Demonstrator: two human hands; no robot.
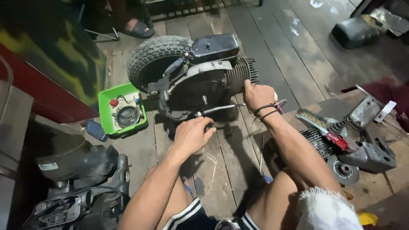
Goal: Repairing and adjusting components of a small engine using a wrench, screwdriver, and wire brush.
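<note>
You've got the scooter engine [200,76] lying on its side on the plank floor [272,38], tyre [151,55] pointing away from you, so the case faces up where you can reach it. Your left hand [192,135] is closed around the handle of a metal wrench [221,108] whose far end sits on the case, while your right hand [257,95] grips the finned cylinder [243,71], looks like bracing. Green tray [107,100] with small parts sits just left of the engine.

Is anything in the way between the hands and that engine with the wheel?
Nothing visible is. The right hand already rests on the engine by its finned cylinder, and the left hand grips a metal tool reaching its underside.
</note>
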